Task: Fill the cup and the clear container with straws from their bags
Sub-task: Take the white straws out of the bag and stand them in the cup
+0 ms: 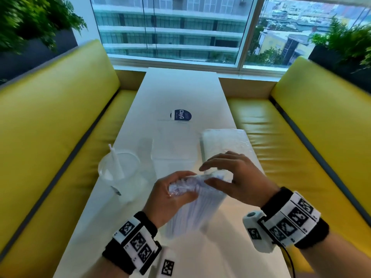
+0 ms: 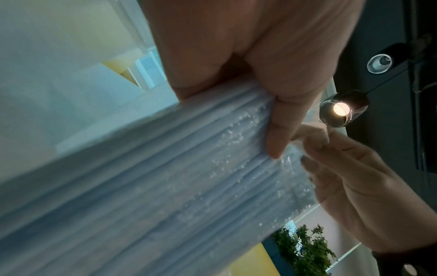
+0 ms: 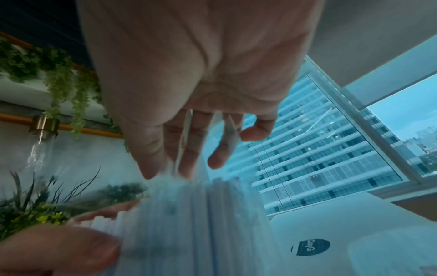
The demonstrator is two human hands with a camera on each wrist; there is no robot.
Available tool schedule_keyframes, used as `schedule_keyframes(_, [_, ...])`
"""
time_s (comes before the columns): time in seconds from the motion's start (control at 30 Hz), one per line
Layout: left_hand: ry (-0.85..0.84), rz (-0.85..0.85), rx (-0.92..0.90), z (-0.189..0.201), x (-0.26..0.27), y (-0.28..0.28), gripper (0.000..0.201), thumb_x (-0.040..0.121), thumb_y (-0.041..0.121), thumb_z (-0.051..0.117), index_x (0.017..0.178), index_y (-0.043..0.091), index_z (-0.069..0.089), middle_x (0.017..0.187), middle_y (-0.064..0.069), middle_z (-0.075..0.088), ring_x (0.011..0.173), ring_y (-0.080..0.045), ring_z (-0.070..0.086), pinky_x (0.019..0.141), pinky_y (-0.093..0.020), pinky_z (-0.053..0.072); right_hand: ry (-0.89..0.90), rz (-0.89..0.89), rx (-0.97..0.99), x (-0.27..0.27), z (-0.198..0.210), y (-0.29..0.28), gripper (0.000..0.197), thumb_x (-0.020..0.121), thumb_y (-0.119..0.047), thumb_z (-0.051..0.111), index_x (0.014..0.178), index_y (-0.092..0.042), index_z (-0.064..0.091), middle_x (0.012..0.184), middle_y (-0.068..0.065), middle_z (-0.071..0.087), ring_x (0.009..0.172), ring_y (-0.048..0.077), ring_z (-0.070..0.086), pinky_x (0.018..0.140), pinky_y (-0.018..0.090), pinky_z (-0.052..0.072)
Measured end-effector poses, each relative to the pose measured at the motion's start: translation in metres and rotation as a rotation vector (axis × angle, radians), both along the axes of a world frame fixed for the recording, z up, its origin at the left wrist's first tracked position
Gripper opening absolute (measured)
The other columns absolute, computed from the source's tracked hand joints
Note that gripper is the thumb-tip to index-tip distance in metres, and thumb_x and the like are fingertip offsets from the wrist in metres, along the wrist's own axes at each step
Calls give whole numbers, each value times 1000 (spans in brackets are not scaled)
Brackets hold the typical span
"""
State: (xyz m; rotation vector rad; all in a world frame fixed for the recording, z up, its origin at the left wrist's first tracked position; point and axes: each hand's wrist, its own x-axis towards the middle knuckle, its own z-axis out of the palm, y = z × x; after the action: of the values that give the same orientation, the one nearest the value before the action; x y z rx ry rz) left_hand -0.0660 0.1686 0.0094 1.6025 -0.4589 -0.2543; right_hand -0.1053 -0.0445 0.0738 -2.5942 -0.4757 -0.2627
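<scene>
Over the near end of the white table point(image 1: 180, 93), in the head view, the left hand point(image 1: 170, 195) grips the far end of a bag of straws point(image 1: 194, 209), whose long axis runs from 12 toward 6 o'clock. The right hand point(image 1: 236, 177) pinches that end with loosely spread fingers. A cup point(image 1: 118, 169) with one straw point(image 1: 115, 161) stands at 9 o'clock; the clear container point(image 1: 172, 143) lies at 12.

From the left wrist, curled fingers point(image 2: 281, 121) clamp the bag point(image 2: 153, 186).

From the right wrist, fingertips point(image 3: 151, 164) meet blurred straw ends point(image 3: 189, 214).

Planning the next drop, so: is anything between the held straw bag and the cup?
Nothing visible. The straw bag, held by both hands, hangs right of the cup; only bare table lies between.
</scene>
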Motion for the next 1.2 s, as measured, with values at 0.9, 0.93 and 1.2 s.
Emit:
schedule_keyframes(0.9, [-66, -22, -73, -11, 12, 36, 76, 61, 10, 91, 122, 39, 55, 119, 4, 63, 105, -14, 65, 83, -22, 55, 242, -98, 341, 24, 13, 43, 26, 101, -21, 54, 86, -11, 72, 80, 2, 75, 70, 16, 70, 70, 19, 52])
schedule_keyframes(0.93, [-76, -25, -113, -11, 9, 37, 77, 60, 13, 91, 120, 40, 51, 121, 2, 58, 106, -16, 64, 83, -23, 55, 303, -128, 422, 23, 13, 44, 27, 102, -18, 51, 83, -9, 69, 78, 7, 75, 67, 18, 70, 65, 16, 50])
schedule_keyframes(1.2, [-307, 11, -127, 4, 3, 46, 6, 93, 29, 58, 87, 31, 58, 114, -10, 56, 99, -29, 69, 84, -46, 57, 435, -245, 474, 29, 8, 46, 14, 100, -29, 54, 91, -20, 61, 67, 4, 73, 53, 21, 70, 47, 26, 49])
